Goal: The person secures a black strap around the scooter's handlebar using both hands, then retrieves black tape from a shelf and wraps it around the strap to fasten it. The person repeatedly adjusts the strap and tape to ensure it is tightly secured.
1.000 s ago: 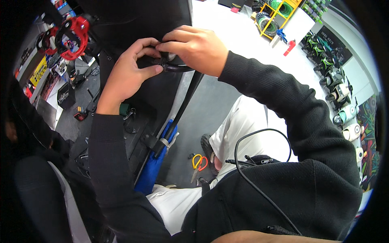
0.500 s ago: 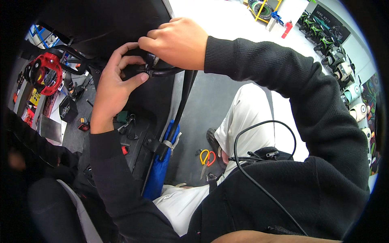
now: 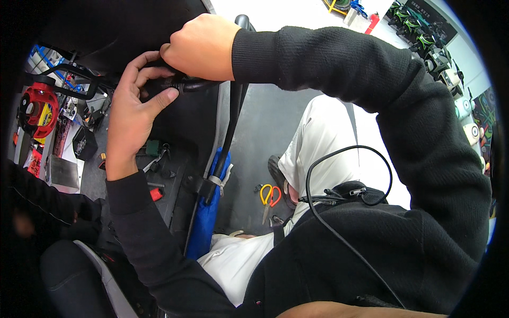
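Note:
My left hand curls its fingers and thumb around the end of a black tubular bar at upper left. My right hand is closed in a fist just above that bar, beside the left fingertips. What lies inside the right fist is hidden behind its back. A dark fitting shows between the left thumb and fingers. To the right of the bar, a black pole slants down to a blue fabric-covered part.
Yellow-and-red-handled scissors lie on the floor near my foot. A black panel stands behind my hands. At left are a red round device and another person's dark sleeve. A black cable loops across my lap.
Both hands have shifted left and slightly in the view, and the surroundings have shifted too. The right fist now covers the shiny fitting seen earlier; the left hand keeps its curled grasp.

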Motion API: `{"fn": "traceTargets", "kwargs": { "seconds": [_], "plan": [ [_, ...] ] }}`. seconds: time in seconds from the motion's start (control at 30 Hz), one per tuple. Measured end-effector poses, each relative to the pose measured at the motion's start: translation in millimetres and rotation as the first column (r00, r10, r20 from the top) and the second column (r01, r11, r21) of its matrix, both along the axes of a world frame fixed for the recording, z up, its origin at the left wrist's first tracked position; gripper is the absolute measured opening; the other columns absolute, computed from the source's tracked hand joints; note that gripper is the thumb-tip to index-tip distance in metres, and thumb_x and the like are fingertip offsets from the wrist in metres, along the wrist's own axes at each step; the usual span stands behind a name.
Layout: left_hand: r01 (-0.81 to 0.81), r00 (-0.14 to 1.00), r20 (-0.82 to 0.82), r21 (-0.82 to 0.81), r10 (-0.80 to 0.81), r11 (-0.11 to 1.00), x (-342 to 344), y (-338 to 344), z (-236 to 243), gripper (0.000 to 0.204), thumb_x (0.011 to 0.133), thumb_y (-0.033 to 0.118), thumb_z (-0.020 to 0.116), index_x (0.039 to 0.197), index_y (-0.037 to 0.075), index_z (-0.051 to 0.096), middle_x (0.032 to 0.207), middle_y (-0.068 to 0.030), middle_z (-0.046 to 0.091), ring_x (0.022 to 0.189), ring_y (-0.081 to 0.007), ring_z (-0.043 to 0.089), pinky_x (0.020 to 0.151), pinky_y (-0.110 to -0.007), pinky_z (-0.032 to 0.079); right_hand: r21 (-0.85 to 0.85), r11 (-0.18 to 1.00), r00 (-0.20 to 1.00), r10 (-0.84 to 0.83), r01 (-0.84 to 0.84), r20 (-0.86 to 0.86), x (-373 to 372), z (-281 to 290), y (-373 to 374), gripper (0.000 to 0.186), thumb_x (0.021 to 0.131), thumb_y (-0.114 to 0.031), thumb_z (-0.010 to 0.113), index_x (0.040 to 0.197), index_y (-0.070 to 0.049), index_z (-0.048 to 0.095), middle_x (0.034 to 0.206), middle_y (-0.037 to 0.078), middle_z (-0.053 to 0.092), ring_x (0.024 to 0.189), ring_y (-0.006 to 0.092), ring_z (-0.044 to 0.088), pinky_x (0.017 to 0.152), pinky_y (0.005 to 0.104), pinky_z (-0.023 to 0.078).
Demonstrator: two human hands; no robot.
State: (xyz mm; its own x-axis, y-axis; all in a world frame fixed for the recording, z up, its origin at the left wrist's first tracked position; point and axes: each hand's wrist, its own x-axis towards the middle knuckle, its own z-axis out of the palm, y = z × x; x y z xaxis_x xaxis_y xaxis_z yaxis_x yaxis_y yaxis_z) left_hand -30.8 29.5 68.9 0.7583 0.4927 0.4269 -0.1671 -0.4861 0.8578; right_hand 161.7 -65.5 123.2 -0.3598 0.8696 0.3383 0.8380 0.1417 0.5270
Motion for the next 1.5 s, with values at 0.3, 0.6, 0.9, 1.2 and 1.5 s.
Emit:
{"fn": "traceTargets", "kwargs": {
  "seconds": [0.3, 0.6, 0.9, 1.2, 1.5],
  "plan": [
    [0.001, 0.999, -0.043, 0.048, 0.001, 0.999, 0, 3, 2, 0.058, 0.088, 0.002, 0.081, 0.142, 0.001, 0.060, 0.124, -0.0069, 0.074, 0.114, -0.0132, 0.064, 0.099, -0.027, 0.048, -0.511, 0.859, 0.996, -0.034, -0.013, -0.083, 7, 18, 19, 0.022, 0.097, -0.020, 0.070, 0.102, 0.001, 0.075, 0.094, 0.019, 0.076, 0.094, 0.0386, 0.075, 0.085, 0.0458, 0.062],
    [0.028, 1.000, -0.010, 0.038, -0.028, 0.999, 1, 1, 1, 0.051, 0.090, -0.003, 0.078, 0.138, -0.002, 0.063, 0.124, -0.0105, 0.074, 0.121, -0.0181, 0.066, 0.109, -0.031, 0.049, -0.621, 0.781, 0.986, -0.148, 0.071, -0.073, 14, 4, 43, 0.027, 0.099, -0.025, 0.072, 0.106, 0.001, 0.076, 0.103, 0.019, 0.077, 0.101, 0.0370, 0.074, 0.089, 0.0452, 0.060],
    [0.011, 1.000, -0.018, 0.107, -0.009, 0.994, 3, 3, -5, 0.045, 0.091, 0.002, 0.078, 0.135, -0.001, 0.068, 0.122, -0.0104, 0.075, 0.118, -0.0186, 0.068, 0.109, -0.033, 0.049, -0.954, 0.179, 0.759, -0.578, -0.240, -0.299, 27, 9, 66, 0.035, 0.102, -0.031, 0.072, 0.118, -0.001, 0.076, 0.112, 0.015, 0.079, 0.097, 0.0258, 0.078, 0.084, 0.0388, 0.065],
    [0.034, 0.999, -0.048, 0.228, -0.024, 0.973, 0, 8, -4, 0.033, 0.094, 0.007, 0.075, 0.124, -0.004, 0.074, 0.123, -0.0100, 0.075, 0.115, -0.0199, 0.070, 0.106, -0.033, 0.050, -0.931, 0.354, 0.807, -0.522, -0.089, -0.276, 6, 44, 32, 0.039, 0.096, -0.038, 0.080, 0.114, -0.003, 0.081, 0.105, 0.011, 0.082, 0.096, 0.0209, 0.078, 0.084, 0.0364, 0.060],
    [0.042, 0.999, -0.030, 0.168, -0.037, 0.985, 0, 8, -6, 0.031, 0.094, 0.006, 0.075, 0.124, -0.004, 0.074, 0.123, -0.0087, 0.074, 0.114, -0.0194, 0.070, 0.105, -0.032, 0.049, -0.854, 0.520, 0.963, -0.233, 0.006, -0.135, 0, 37, 38, 0.044, 0.091, -0.041, 0.084, 0.114, -0.004, 0.081, 0.104, 0.021, 0.080, 0.102, 0.0349, 0.074, 0.090, 0.0451, 0.056]
  ]
}}
